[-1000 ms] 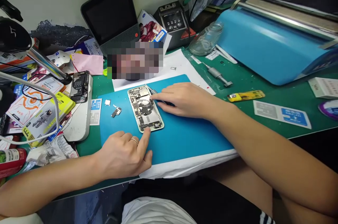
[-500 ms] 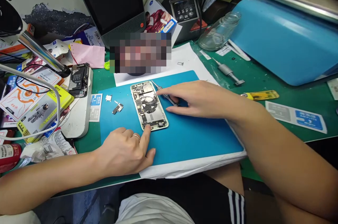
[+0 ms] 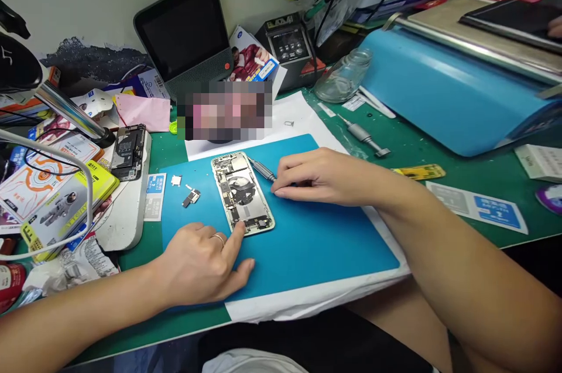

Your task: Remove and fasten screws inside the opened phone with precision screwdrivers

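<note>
- Left hand (image 3: pixel 199 262) has its index finger laid on the bottom edge of the opened phone (image 3: pixel 241 194), covering a little of it; the thumb stands apart, the other fingers are curled.
- Right hand (image 3: pixel 314 177) has its fingers bunched at the handle end of a grey screwdriver (image 3: pixel 263 170); from where I stand I can't tell whether it is gripped.
- That opened phone lies insides-up on the blue mat (image 3: pixel 307 238), the screwdriver just beside its upper right edge.
- Left of it, on the mat, are a small silver piece (image 3: pixel 176 180) and a dark component (image 3: pixel 192 197).
- Past the mat, a second screwdriver (image 3: pixel 360 133) lies on the green tabletop (image 3: pixel 408 144).
- Over to the left, a second opened phone (image 3: pixel 129 153) rests on a white slab (image 3: pixel 132 229); a white cable (image 3: pixel 90 191) loops across a yellow-and-grey box (image 3: pixel 70 209), contents hidden.
- Behind, a glass jar (image 3: pixel 345 77) lies tipped over, its inside hard to make out.
</note>
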Motion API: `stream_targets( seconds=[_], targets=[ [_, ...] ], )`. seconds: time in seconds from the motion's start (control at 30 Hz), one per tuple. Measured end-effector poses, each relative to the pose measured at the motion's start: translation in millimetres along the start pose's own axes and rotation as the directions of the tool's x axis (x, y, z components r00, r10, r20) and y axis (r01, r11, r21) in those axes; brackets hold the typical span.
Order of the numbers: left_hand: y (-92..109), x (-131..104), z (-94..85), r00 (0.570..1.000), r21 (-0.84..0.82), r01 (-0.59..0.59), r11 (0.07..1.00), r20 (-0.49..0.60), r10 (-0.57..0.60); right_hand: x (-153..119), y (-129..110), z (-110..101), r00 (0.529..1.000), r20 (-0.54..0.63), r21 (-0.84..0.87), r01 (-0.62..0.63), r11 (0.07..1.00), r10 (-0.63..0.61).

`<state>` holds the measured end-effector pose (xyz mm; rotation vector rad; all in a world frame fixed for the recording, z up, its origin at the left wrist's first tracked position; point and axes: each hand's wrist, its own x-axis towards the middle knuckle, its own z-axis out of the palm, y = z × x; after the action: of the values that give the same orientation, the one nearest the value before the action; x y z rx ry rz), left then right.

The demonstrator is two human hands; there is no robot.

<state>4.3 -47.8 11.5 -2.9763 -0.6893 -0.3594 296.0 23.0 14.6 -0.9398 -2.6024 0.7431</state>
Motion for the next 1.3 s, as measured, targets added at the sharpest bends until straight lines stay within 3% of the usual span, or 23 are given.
stream_targets(
  seconds=[0.3, 0.5, 0.63, 0.77, 0.87, 1.03, 1.07, 1.13, 1.23, 1.3],
  targets=[
    [-3, 1, 2.7, 0.998, -0.033, 0.002, 0.999, -0.056, -0.004, -1, -4, -5, 0.999, -0.003, 0.116, -0.04, 0.992, 0.041],
    [-4, 2, 2.3, 0.999, -0.061, 0.0, 0.998, -0.044, -0.002, -4, -5, -9, 0.965, -0.253, 0.253, -0.001, 0.968, 0.067],
    [-5, 1, 3.1, 0.998, -0.067, 0.006, 0.998, -0.069, -0.01, -9, -5, -8, 0.902, -0.407, 0.409, 0.036, 0.912, 0.146],
    [-5, 1, 4.5, 0.998, -0.067, 0.004, 0.998, -0.066, -0.008, -8, -7, -3, 0.848, -0.454, 0.485, -0.022, 0.874, 0.273],
    [-4, 0, 5.0, 0.999, -0.069, 0.005, 0.998, -0.053, -0.009, -4, -11, 6, 0.804, -0.511, 0.449, -0.051, 0.892, 0.304],
    [-5, 0, 5.5, 0.999, -0.076, 0.01, 0.997, -0.036, -0.013, 4, -17, 25, 0.627, -0.762, 0.2, -0.01, 0.98, 0.162],
    [-5, 0, 5.7, 0.999, -0.079, 0.01, 0.997, -0.034, -0.013, 6, -18, 28, 0.613, -0.779, 0.174, 0.003, 0.985, 0.136],
    [-5, 0, 5.8, 0.999, -0.084, 0.009, 0.996, -0.035, -0.012, 10, -17, 33, 0.637, -0.764, 0.171, 0.044, 0.984, 0.104],
    [-4, 1, 6.1, 0.999, -0.084, 0.01, 0.996, -0.035, -0.013, 14, -16, 37, 0.787, -0.607, 0.281, 0.084, 0.956, 0.109],
    [-4, 1, 6.6, 0.999, -0.077, 0.009, 0.997, -0.034, -0.012, 13, -17, 35, 0.856, -0.491, 0.397, 0.054, 0.916, 0.162]
  ],
)
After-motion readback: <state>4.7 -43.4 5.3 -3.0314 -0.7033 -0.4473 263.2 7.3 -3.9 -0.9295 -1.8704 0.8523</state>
